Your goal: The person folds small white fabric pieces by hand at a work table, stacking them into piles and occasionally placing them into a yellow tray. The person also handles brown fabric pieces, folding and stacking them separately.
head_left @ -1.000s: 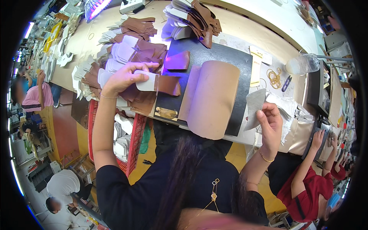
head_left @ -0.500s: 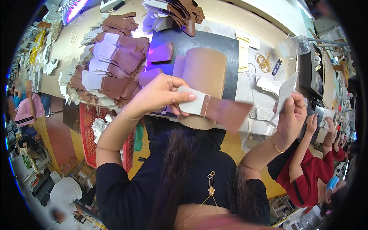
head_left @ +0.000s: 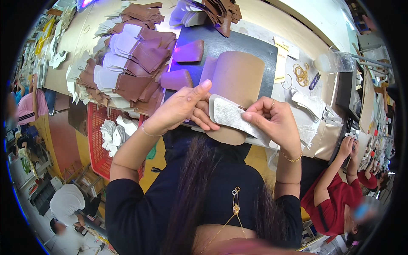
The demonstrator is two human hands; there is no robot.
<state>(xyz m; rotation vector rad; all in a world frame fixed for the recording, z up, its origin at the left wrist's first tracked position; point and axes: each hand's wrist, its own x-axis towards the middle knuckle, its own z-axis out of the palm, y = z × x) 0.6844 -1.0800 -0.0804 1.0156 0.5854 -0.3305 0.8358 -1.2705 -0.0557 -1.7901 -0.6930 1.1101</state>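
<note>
Left hand: yours is loosely spread, thumb raised clear, its fingers under the left end of the grey sheet.
Right hand: yours pinches the grey sheet between thumb and fingers, toward its right end.
Grey sheet: this one lies over a white-ended strip — only a pale edge and a bit of brown show — above the counter's near edge, in front of the roll.
Roll: the tan, curved one sits on a black board by that same edge.
Brown pads: two, side by side, left of the roll.
Brown-and-white stacks: these spread toward the counter's left end.
Rubber bands: a small heap, right of the board — dark snips just beside.
Red basket: below the counter's near edge, to your left, with white pieces inside.
</note>
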